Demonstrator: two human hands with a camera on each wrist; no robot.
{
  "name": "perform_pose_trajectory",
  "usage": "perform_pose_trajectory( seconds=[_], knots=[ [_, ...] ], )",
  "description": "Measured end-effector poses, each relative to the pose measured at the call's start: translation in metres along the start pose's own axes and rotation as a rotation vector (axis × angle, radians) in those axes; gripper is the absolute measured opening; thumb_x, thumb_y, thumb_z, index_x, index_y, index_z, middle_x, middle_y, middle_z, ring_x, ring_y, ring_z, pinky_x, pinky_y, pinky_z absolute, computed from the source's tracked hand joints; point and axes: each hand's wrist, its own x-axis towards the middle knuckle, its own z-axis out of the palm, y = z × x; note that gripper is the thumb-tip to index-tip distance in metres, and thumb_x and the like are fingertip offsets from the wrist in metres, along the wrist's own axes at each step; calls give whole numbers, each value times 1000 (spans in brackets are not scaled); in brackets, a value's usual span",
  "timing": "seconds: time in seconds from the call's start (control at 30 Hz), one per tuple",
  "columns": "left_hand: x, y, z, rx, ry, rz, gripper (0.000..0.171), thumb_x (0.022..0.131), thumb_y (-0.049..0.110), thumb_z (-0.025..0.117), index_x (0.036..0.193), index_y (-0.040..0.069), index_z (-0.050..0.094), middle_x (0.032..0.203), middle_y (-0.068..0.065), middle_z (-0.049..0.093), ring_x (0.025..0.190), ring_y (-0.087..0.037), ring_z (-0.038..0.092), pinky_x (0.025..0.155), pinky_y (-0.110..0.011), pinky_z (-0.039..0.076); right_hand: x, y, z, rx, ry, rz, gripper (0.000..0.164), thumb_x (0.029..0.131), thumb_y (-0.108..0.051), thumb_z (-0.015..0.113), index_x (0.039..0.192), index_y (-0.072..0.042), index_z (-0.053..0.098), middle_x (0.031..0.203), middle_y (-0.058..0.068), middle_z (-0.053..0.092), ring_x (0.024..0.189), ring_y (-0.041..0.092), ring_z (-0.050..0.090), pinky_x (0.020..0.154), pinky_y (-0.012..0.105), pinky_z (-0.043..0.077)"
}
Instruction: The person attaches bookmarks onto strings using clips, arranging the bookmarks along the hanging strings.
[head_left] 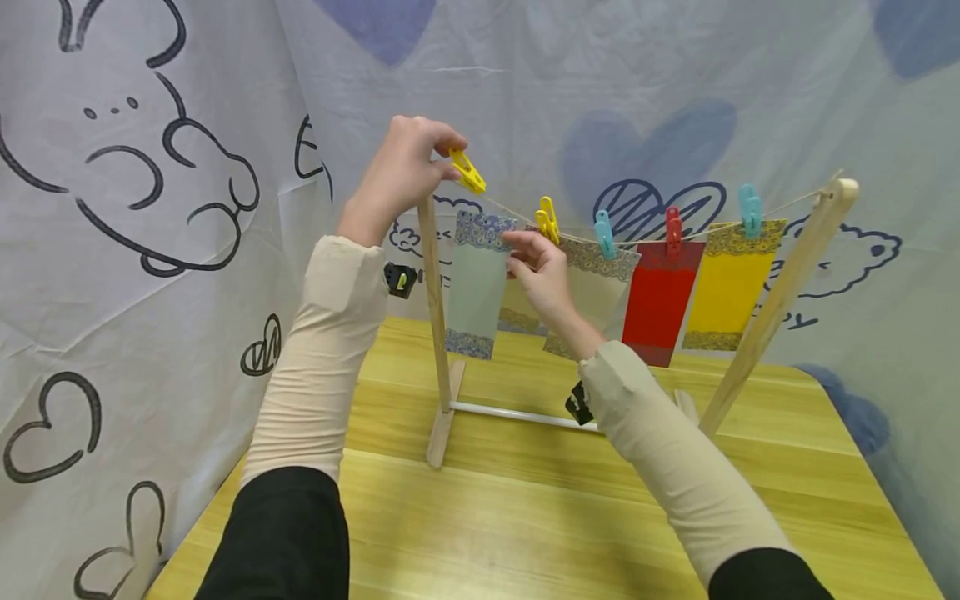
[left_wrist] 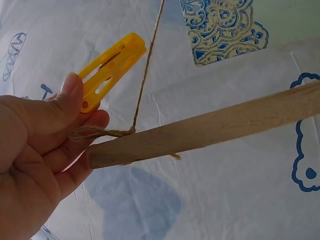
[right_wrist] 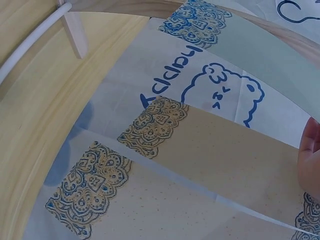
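My left hand (head_left: 405,167), raised by the top of the left wooden post (head_left: 432,292), pinches a yellow clothespin (head_left: 468,172) between thumb and fingers. In the left wrist view, the clothespin (left_wrist: 112,72) is beside the twine (left_wrist: 145,77), apart from it. My right hand (head_left: 546,273) pinches the upper right edge of a pale green card (head_left: 475,287) with a blue patterned border, holding it upright just below the line. Only part of that hand (right_wrist: 309,170) appears in the right wrist view, where its grip on the card (right_wrist: 272,47) is out of frame.
Farther right on the line hang beige cards (head_left: 592,287), a red card (head_left: 658,296) and a yellow card (head_left: 727,292). Yellow (head_left: 547,221), blue (head_left: 604,233) and red (head_left: 673,232) clothespins sit there. A white rod (head_left: 525,415) joins the stand's feet on the wooden table (head_left: 480,517).
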Motion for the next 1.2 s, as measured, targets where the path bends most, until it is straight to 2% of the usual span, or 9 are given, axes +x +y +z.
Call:
perform_pose_trajectory(
  seconds=[0.13, 0.27, 0.37, 0.57, 0.87, 1.03, 1.2],
  knots=[
    [2, -2, 1, 1, 12, -5, 34, 80, 0, 64, 114, 0, 59, 112, -12, 59, 99, -20, 54, 81, -24, 46, -1, 1, 1, -8, -7, -13, 27, 80, 21, 48, 106, 15, 53, 103, 24, 57, 73, 11, 54, 64, 24, 50],
    [3, -3, 3, -10, 31, -46, 33, 80, 1, 64, 113, 1, 60, 111, -12, 60, 98, -19, 55, 79, -23, 47, -1, 3, 0, -11, -8, -21, 27, 80, 21, 47, 106, 15, 53, 104, 26, 56, 73, 11, 54, 63, 22, 50],
    [4, -3, 5, -22, 46, -78, 32, 81, 2, 63, 114, 1, 60, 111, -13, 60, 97, -19, 56, 78, -22, 48, -1, 4, 0, -13, -8, -23, 26, 80, 21, 47, 105, 16, 53, 104, 27, 56, 73, 11, 55, 63, 23, 50],
    [5, -3, 5, -25, 58, -100, 28, 82, 2, 62, 110, 1, 62, 107, -13, 62, 93, -18, 58, 75, -21, 49, -1, 6, -1, -17, -18, -19, 26, 81, 20, 48, 106, 15, 53, 105, 25, 56, 74, 10, 54, 64, 27, 50],
    [9, 2, 11, 33, 18, -124, 25, 81, 1, 63, 106, 1, 64, 105, -12, 62, 93, -18, 57, 77, -22, 48, 2, 9, -3, 2, -15, -17, 26, 80, 20, 48, 105, 15, 53, 103, 23, 57, 73, 10, 55, 63, 23, 50],
    [11, 2, 13, 52, 15, -116, 23, 80, 1, 64, 104, 1, 66, 102, -11, 63, 91, -19, 57, 76, -22, 48, 2, 11, -5, -2, -15, -15, 26, 81, 19, 48, 105, 15, 54, 102, 22, 58, 73, 10, 54, 63, 22, 49],
    [15, 1, 16, 80, -16, -101, 23, 80, 0, 64, 102, 0, 66, 101, -13, 63, 90, -20, 58, 76, -22, 48, 3, 13, -6, 8, -10, 4, 26, 81, 19, 48, 106, 15, 54, 102, 22, 58, 74, 10, 54, 63, 24, 50]
  ],
)
